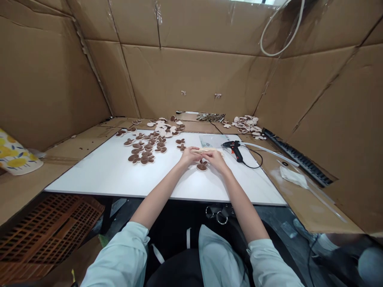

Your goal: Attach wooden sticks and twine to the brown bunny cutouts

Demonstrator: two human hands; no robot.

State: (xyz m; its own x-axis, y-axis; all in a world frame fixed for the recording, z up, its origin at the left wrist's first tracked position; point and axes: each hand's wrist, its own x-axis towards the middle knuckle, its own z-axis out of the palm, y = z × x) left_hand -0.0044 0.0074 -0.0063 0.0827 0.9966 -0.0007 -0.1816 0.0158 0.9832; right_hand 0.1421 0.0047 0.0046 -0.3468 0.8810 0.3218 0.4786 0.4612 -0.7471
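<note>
Brown three-lobed cutouts (pixel 143 148) in loose cluster, left of centre on white desk (pixel 101 175): thin, light, take by edge. Your left hand (pixel 189 156) curled, fingertips closed on pale wooden strip (pixel 207 150) at frame centre. Strip looks light, stiff, maybe brittle; hold near ends, no bending. Your right hand (pixel 216 160) closed on strip's right part, nearly meeting left. Single cutout (pixel 202 166) just below hands; contact unclear. Black-and-orange hot glue gun (pixel 233 150) right of strip, on desk.
</note>
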